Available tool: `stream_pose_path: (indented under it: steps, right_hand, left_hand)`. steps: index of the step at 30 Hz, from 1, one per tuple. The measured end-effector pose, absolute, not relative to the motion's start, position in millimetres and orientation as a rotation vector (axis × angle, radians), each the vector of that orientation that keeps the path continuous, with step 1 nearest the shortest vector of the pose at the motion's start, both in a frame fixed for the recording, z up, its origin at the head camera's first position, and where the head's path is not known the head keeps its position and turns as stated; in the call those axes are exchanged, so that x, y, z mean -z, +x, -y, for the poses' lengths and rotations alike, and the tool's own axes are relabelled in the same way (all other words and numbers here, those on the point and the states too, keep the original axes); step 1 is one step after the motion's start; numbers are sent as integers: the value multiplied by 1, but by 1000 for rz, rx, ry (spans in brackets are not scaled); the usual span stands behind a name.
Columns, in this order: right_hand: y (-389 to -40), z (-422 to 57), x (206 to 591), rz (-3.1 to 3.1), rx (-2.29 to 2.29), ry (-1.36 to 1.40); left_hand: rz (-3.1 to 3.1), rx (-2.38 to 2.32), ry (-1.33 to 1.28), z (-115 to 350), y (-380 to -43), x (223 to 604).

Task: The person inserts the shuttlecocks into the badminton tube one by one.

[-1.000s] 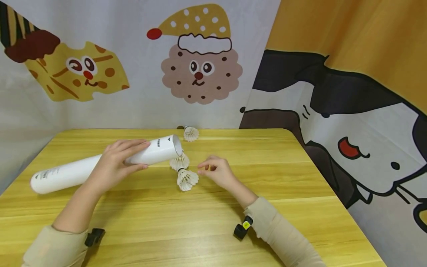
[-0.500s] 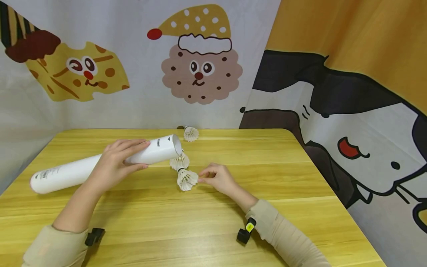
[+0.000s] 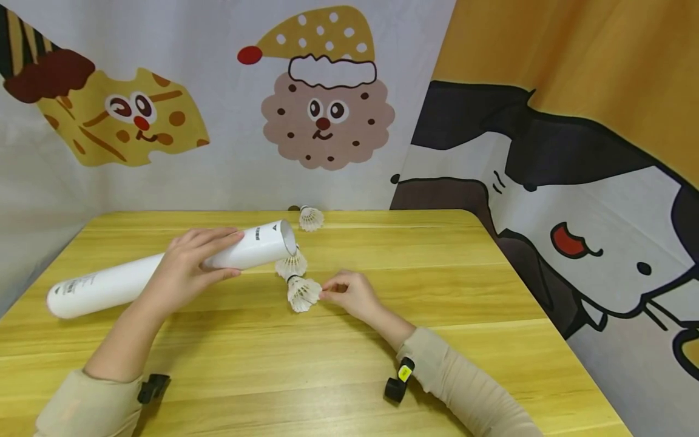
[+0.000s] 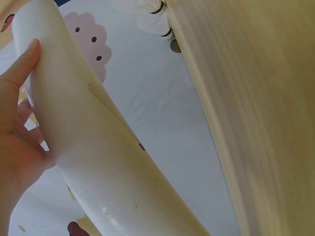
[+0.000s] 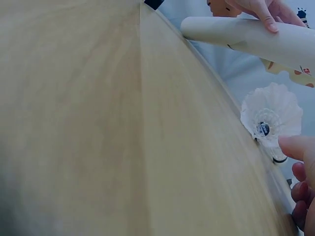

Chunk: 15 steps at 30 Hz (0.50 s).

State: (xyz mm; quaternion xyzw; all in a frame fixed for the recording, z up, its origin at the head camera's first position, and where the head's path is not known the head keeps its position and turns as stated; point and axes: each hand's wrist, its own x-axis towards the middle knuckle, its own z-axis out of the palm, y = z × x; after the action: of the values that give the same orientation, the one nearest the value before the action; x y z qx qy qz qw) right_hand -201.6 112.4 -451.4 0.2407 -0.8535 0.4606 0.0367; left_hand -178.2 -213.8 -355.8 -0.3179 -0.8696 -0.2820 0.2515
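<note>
My left hand (image 3: 184, 261) grips a white shuttlecock tube (image 3: 106, 284) around its middle, fingers over the top and thumb along the near side. The tube's uncapped end points right and is raised above the table. Just below that end lies a white feather shuttlecock (image 3: 291, 267), partly hidden by the tube. Nearer to me is another shuttlecock (image 3: 303, 295), its cork toward the first one's feathers. Thumb and forefinger of my right hand (image 3: 354, 295) pinch the edge of its feather skirt. The right wrist view shows this nearer shuttlecock (image 5: 275, 105) with its skirt facing the camera.
A third shuttlecock (image 3: 311, 219) lies at the back edge of the wooden table (image 3: 306, 376). Behind the table hangs a curtain (image 3: 213, 182) printed with cartoon figures. Each sleeve carries a small black device, such as the right one (image 3: 397, 382).
My right hand has come down and left onto the nearer shuttlecock's feather edge, its fingertips closing there. The left hand and tube keep their position.
</note>
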Motion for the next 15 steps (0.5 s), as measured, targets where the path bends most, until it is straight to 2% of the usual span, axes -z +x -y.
stream_pose_path:
  steps: [15]
  right_hand:
    - [-200,-113,451,2583,-1477,675]
  left_hand:
    - [2361,767,-873,214,-178,356]
